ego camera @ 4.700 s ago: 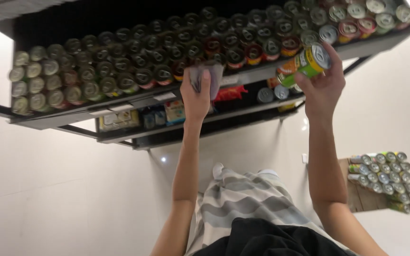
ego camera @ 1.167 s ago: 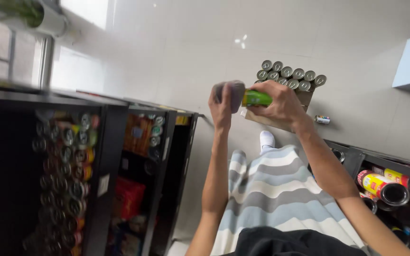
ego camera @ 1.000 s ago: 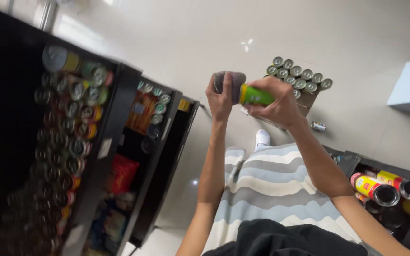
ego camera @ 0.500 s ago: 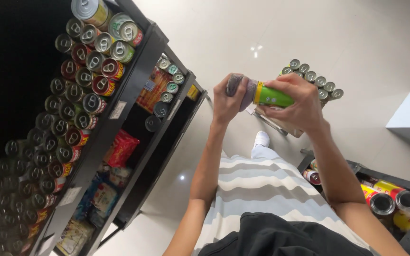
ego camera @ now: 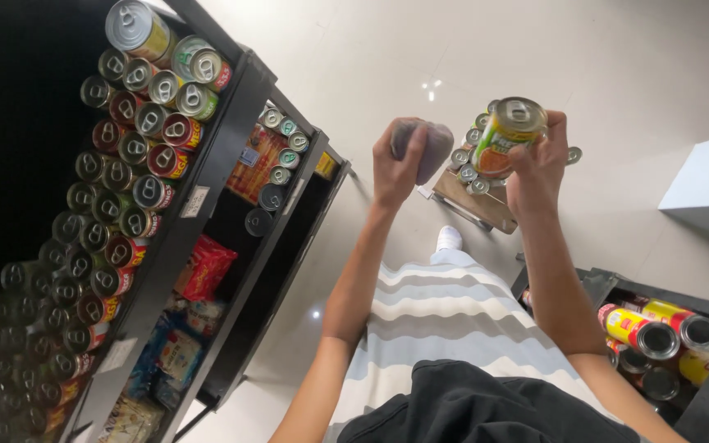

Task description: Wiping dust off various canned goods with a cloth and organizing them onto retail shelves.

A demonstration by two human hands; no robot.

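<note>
My right hand [ego camera: 539, 160] grips a green and yellow drink can [ego camera: 509, 136], held upright with its silver pull-tab top facing me. My left hand [ego camera: 395, 164] is closed around a crumpled grey-purple cloth [ego camera: 425, 146], just to the left of the can and apart from it. Both hands are raised in front of me, above a cardboard box of cans [ego camera: 479, 190] standing on the pale floor. My striped skirt and one white shoe [ego camera: 450, 238] show below.
A black shelf unit [ego camera: 207, 205] on the left holds several rows of cans [ego camera: 137, 156], with snack packets [ego camera: 205, 267] on lower shelves. At the lower right a dark bin [ego camera: 666, 336] holds more cans. A white block [ego camera: 707, 189] stands at the right edge.
My view has swung back towards the shelf. The can has turned from lying sideways against the cloth to upright, and my hands have drawn slightly apart.
</note>
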